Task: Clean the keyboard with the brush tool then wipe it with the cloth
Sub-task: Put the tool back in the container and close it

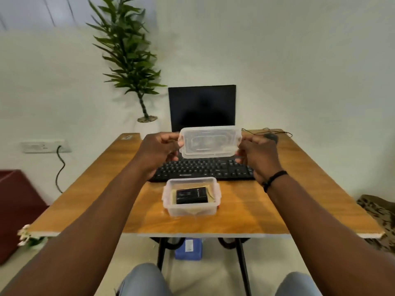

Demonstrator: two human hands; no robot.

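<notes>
So both hands are busy with the clear plastic lid [209,142] right now — the left hand [159,153] pinches its left short edge and the right hand [257,155] pinches the right one, holding it up just above centre of the frame, over the black keyboard [205,169]. The thing that matters sits lower: the open clear container [191,196] is on the tabletop [277,206] just below the keyboard, a bit left of centre, directly under and nearer than the lifted lid. Inside it there's a black boxy item [191,195] lying flat on something pale yellow, probably the cloth, though I can't tell for sure, and I'm only guessing the black one is the brush tool. Its long axis runs left to right, parallel to the keyboard. Both hands are about equally far from it; the left looks marginally closer — my guess is the lid needs parking on the tabletop first, then either hand drops straight down and back toward the bottom of the frame.
</notes>
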